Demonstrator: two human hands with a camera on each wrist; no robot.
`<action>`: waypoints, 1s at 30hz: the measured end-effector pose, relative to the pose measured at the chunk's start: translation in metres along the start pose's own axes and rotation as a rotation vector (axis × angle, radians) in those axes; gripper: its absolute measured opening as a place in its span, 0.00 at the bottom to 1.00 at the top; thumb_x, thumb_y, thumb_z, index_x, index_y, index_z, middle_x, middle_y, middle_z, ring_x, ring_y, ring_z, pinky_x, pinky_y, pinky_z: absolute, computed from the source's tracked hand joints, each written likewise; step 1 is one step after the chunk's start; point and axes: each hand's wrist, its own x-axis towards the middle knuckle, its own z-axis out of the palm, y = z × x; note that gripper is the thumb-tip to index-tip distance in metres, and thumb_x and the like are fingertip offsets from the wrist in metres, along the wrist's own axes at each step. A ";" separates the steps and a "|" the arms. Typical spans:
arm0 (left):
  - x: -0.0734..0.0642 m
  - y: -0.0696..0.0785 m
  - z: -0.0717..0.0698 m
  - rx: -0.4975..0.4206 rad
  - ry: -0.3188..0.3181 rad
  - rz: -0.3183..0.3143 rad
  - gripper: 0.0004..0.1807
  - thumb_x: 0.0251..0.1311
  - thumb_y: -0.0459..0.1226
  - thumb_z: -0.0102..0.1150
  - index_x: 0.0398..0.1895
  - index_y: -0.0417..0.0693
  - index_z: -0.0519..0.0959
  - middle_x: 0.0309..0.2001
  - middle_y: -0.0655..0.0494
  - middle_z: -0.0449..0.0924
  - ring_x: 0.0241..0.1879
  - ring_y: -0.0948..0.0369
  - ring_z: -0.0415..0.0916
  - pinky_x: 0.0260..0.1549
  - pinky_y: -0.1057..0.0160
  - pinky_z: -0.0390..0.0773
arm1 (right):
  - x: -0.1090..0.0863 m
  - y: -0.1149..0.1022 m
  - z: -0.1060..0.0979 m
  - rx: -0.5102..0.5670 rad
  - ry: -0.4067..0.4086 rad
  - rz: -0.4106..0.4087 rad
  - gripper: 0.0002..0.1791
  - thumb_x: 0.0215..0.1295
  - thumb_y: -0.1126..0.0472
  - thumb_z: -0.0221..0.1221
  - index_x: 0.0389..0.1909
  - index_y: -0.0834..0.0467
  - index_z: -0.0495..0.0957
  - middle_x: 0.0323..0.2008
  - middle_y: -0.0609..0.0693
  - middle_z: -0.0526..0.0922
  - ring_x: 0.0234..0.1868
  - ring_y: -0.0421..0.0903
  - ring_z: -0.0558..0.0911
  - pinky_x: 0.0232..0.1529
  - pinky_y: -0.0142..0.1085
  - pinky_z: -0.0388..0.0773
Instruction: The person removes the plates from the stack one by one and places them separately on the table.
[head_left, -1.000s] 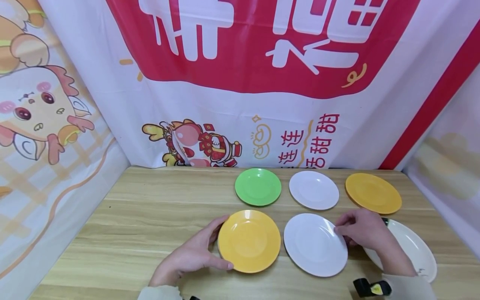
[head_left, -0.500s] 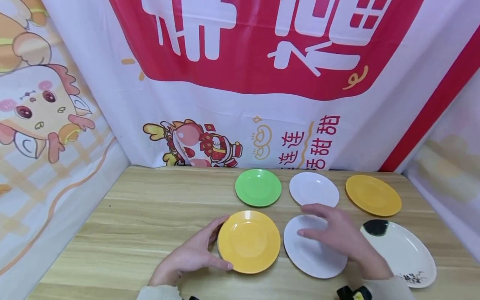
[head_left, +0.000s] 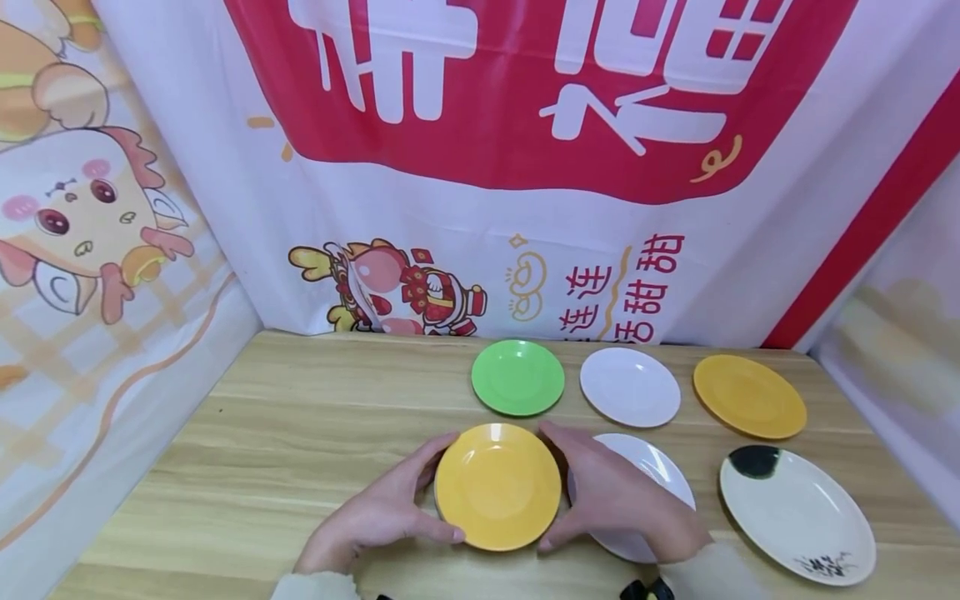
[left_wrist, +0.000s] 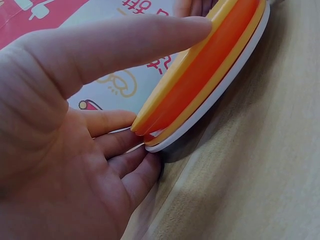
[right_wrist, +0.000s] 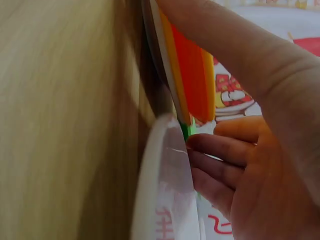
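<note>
A stack of round plates with a yellow plate (head_left: 498,487) on top sits in the front middle of the table. In the left wrist view, a second yellow rim and a white rim (left_wrist: 220,97) show beneath. My left hand (head_left: 390,508) holds the stack's left side, thumb on the top rim and fingers at the edge. My right hand (head_left: 611,496) reaches around the stack's right side, its fingers fairly straight and close to the rim. Whether they all touch it I cannot tell. Under that hand lies a white plate (head_left: 663,471), partly hidden.
Behind stand a green plate (head_left: 517,377), a smaller white plate (head_left: 630,387) and an orange-yellow plate (head_left: 750,396). An oval plate (head_left: 798,517) with a dark patch lies at the right. Printed cloth (head_left: 450,192) hangs along the table's back edge.
My right hand has let go of the front white plate's right edge and moved left across it to the yellow-topped stack. My left hand has stayed on the stack.
</note>
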 end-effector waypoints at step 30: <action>0.007 0.002 0.013 0.256 0.430 -0.002 0.21 0.57 0.34 0.80 0.54 0.36 0.88 0.42 0.51 0.83 0.38 0.61 0.79 0.35 0.71 0.81 | -0.002 -0.004 0.013 -0.028 0.011 0.035 0.80 0.24 0.29 0.87 0.84 0.51 0.61 0.74 0.49 0.72 0.74 0.46 0.72 0.74 0.54 0.76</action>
